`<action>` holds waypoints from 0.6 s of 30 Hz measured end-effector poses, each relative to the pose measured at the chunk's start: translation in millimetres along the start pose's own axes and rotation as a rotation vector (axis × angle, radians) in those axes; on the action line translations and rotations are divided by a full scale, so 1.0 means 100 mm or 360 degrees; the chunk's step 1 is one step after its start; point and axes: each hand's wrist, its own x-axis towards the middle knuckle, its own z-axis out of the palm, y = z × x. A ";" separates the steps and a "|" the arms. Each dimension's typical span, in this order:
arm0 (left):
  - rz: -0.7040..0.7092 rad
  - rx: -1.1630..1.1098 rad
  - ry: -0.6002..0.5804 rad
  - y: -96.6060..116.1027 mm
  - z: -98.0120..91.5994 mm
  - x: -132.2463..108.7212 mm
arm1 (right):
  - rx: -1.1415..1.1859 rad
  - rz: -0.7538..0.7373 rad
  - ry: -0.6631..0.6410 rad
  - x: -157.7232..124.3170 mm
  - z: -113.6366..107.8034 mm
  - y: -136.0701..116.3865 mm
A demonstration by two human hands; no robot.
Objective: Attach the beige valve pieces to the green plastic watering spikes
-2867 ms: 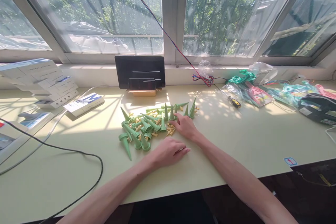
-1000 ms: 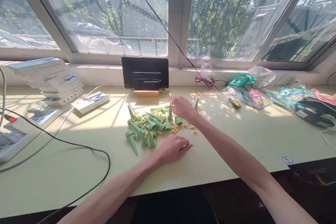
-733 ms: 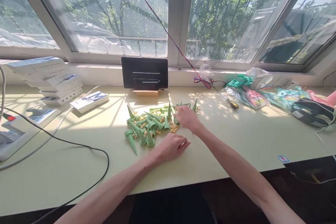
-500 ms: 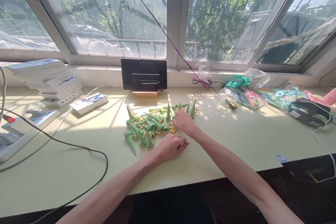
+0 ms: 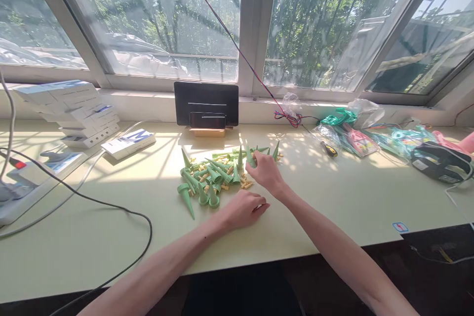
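Note:
A heap of green plastic plant watering spikes (image 5: 213, 175), cone-shaped with ribbed collars, lies mid-table, some standing point up. Small tan peg-like pieces (image 5: 246, 183) are mixed in among them. At the heap's right side, my right hand (image 5: 265, 172) is closed on a green watering spike (image 5: 250, 158), its tip pointing up and its lower part covered by the fingers. Nearer to me, my left hand (image 5: 246, 209) rests on the table in front of the heap with its fingers curled. Whatever may be inside those fingers is hidden.
Behind the heap a black tablet (image 5: 206, 96) leans on a stand. White boxes (image 5: 83, 113) are stacked at the left, near a power strip and a dark cable (image 5: 122, 211) on the table. To the right are a screwdriver (image 5: 328, 149), bagged items (image 5: 359, 140) and a black device (image 5: 440, 160).
My right hand has lifted slightly from the heap, and more of the spike in it now shows. My left hand stays about where it was. The view has shifted a little.

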 end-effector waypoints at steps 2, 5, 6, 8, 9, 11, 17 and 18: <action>-0.0006 -0.0009 -0.0015 0.01 -0.01 0.00 | 0.0147 -0.0013 0.0231 0.04 -0.06 -0.02; -0.0022 -0.0018 -0.0038 0.01 -0.01 0.01 | 0.0396 -0.0041 0.0533 0.14 -0.11 -0.07; -0.0026 -0.0019 -0.0044 0.01 -0.01 0.01 | 0.0479 -0.0044 0.0614 0.18 -0.12 -0.08; -0.0031 -0.0017 -0.0052 0.01 -0.01 0.00 | 0.0632 -0.0044 0.0717 0.28 -0.10 -0.12; -0.0032 -0.0015 -0.0054 0.01 -0.01 0.00 | 0.0694 -0.0052 0.0739 0.32 -0.08 -0.14; -0.0037 -0.0015 -0.0052 0.02 -0.02 0.00 | 0.0774 -0.0081 0.0738 0.39 -0.03 -0.17; -0.0033 -0.0028 -0.0007 0.05 -0.03 0.00 | 0.0700 -0.0180 0.0642 0.39 0.23 -0.12; -0.0028 -0.0029 0.0001 0.06 -0.03 0.00 | 0.0647 -0.0202 0.0612 0.35 0.28 -0.09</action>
